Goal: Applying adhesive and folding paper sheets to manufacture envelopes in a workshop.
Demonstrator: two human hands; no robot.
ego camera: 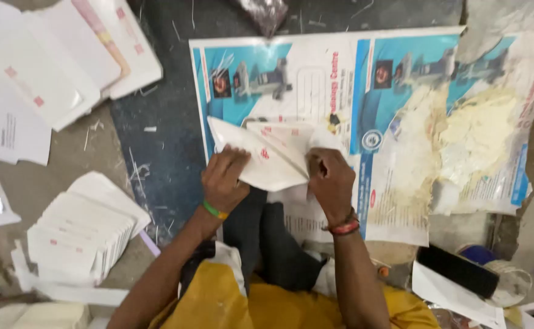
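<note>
A white paper sheet [265,156] with small red marks is folded into a slanted flap between my two hands. My left hand [223,178], with a green band on the wrist, presses on its left part. My right hand [329,181], with a red band on the wrist, pinches the fold at its right edge. The paper lies over a large printed blue-and-white poster [340,79] spread on the dark floor. My knees in dark trousers are just below the hands.
A stack of folded white envelopes [78,234] stands at the lower left. Flat white sheets [60,55] are piled at the upper left. Dried yellowish paste [474,131] covers the poster's right side. A black rectangular object [459,271] and a round container [510,283] are at the lower right.
</note>
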